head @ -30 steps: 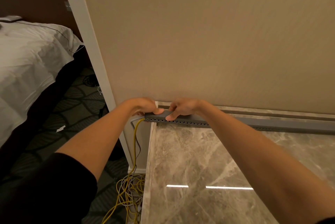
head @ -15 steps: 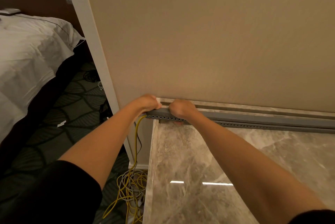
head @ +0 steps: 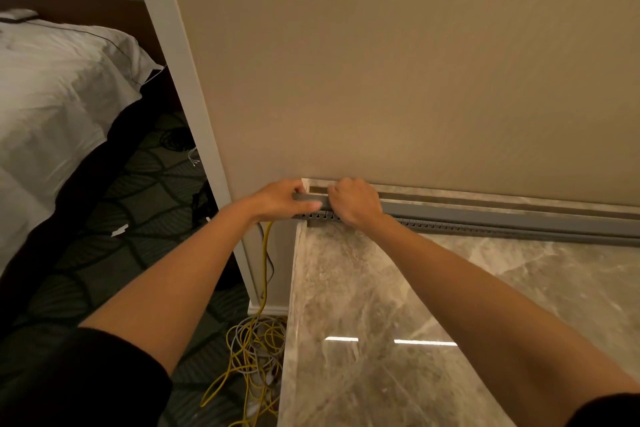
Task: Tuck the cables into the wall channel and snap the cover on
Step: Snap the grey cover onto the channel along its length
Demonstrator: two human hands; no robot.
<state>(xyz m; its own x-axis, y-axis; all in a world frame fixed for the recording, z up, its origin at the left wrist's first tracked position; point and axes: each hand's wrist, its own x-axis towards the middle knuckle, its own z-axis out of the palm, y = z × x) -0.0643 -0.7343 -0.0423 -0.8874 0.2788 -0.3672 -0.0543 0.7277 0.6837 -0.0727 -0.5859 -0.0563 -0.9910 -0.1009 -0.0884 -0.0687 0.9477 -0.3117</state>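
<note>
The grey cover (head: 485, 213) sits on the perforated wall channel (head: 450, 226) along the back edge of the marble worktop (head: 381, 305), with both hands at its left end by the back-left corner. The left hand (head: 280, 200) has its grip closed round the end, thumb along the front face, and the right hand (head: 353, 200), just beside it, has its fingers curled over the top. A yellow cable (head: 265, 253) leaves that end and drops to a tangle of cables (head: 252, 350) on the floor; the cover is judged light, stiff and springy, best pinched across its width and pressed home in short stages, and the limp cable could be nipped.
</note>
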